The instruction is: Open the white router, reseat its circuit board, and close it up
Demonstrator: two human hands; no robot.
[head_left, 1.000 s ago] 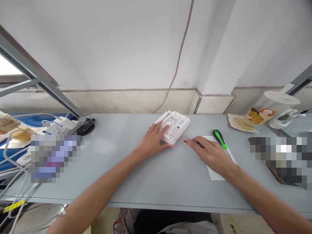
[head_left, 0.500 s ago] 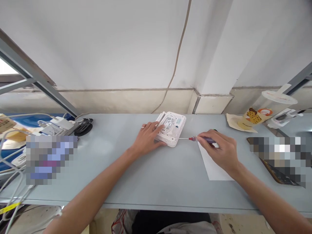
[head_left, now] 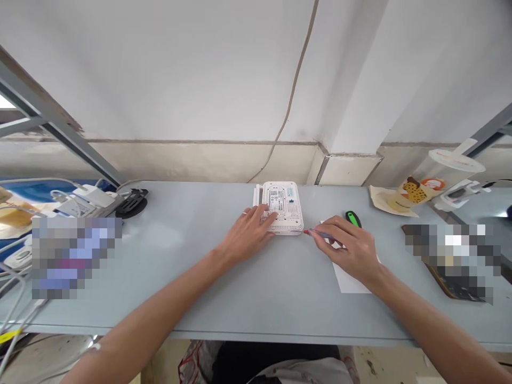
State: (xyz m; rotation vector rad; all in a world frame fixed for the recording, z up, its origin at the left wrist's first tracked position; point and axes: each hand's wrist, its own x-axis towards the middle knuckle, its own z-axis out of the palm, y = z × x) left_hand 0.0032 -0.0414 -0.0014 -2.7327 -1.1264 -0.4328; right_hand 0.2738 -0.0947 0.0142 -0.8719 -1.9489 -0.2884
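A white router (head_left: 285,208) lies upside down on the grey table (head_left: 240,288), its label facing up. My left hand (head_left: 250,234) rests on its near left corner, fingers spread and pressing on it. My right hand (head_left: 348,248) pinches a thin screwdriver (head_left: 316,233) with a red and purple handle. The tool's tip points at the router's near right edge. A sheet of white paper (head_left: 352,280) lies under my right hand.
A green-handled screwdriver (head_left: 352,217) lies just behind my right hand. A plastic cup and a printed paper bag (head_left: 404,198) stand at the far right. Power adapters and cables (head_left: 92,201) crowd the left end. A beige cable runs down the wall behind.
The router has turned square to me. My right hand has brought the thin screwdriver back in, close against the router's near right edge.
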